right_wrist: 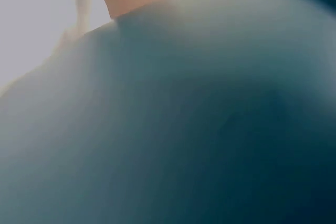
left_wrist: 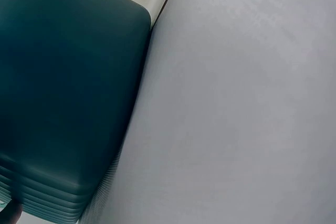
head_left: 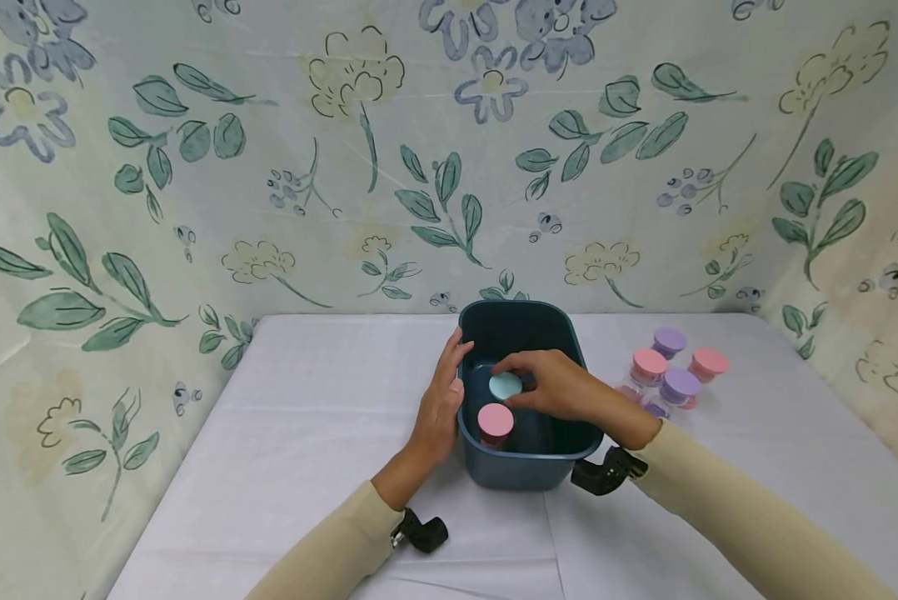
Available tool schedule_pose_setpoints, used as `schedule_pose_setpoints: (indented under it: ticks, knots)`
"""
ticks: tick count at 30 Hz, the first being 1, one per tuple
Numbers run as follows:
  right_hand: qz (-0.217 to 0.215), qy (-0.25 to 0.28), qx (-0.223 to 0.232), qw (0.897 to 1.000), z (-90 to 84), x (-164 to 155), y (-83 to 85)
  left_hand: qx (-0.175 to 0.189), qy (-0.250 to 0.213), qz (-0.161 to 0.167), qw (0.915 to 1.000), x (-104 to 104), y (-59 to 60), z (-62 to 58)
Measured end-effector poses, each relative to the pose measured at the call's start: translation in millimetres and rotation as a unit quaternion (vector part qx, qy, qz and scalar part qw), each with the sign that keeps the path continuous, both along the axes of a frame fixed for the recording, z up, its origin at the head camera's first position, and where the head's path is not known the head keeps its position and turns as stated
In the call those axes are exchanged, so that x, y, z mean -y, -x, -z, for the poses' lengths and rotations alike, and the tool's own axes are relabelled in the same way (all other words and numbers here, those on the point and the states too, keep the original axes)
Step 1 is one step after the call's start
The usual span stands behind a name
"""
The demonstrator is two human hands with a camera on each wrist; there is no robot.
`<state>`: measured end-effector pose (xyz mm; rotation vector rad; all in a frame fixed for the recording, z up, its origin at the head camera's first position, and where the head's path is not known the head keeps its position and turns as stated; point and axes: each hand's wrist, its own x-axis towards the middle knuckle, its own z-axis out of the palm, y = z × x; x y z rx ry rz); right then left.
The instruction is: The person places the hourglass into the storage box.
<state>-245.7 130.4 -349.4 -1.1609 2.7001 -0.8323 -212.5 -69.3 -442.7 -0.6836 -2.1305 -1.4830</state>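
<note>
A blue-lidded jar (head_left: 505, 385) is pinched by the right hand (head_left: 561, 387) inside the bin (head_left: 524, 471), steadied by the flat left hand (head_left: 440, 408); one pink-lidded jar (head_left: 496, 423) is already in just below the grip, four jars (head_left: 674, 371) are left well right.

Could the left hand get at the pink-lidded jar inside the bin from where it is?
Probably yes: the left hand rests on the bin rim, right beside the pink-lidded jar, and the bin is open-topped.

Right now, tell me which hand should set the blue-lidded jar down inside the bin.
Right. The right hand already pinches the blue-lidded jar over the bin, beside the pink-lidded jar. The left hand only rests against the bin's outer wall.
</note>
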Motion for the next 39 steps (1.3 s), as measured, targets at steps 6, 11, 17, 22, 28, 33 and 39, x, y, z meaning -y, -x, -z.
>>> schedule_pose_setpoints:
  ticks: [6,11,17,22,28,33,39]
  knots:
    - [-0.008,-0.003,0.005,1.0,-0.2,-0.1,0.1,0.008,-0.003,0.004,1.0,-0.9,-4.7,-6.9]
    - [-0.008,0.004,0.014,1.0,-1.1,-0.7,-0.2,0.019,-0.006,0.01,0.9997,-2.3,-16.8,-25.2]
    - [0.002,0.017,0.016,1.0,-0.3,-1.5,0.1,0.004,-0.003,0.003,1.0,-0.6,-1.4,-3.2]
    - [0.013,0.018,0.015,1.0,0.6,-2.6,0.5,0.0,-0.002,0.004,1.0,-0.1,-0.5,-1.4]
    - [-0.002,0.02,0.005,1.0,1.1,-2.5,2.6,-0.003,0.0,0.001,1.0,-0.4,-0.1,-2.4]
    - [-0.012,0.016,0.005,1.0,0.1,-2.1,1.2,-0.002,0.005,-0.004,1.0,-0.5,-0.4,-3.2]
    - [-0.009,0.009,0.008,1.0,-1.1,-0.9,1.3,0.0,0.004,-0.003,1.0,-0.6,0.2,-2.8]
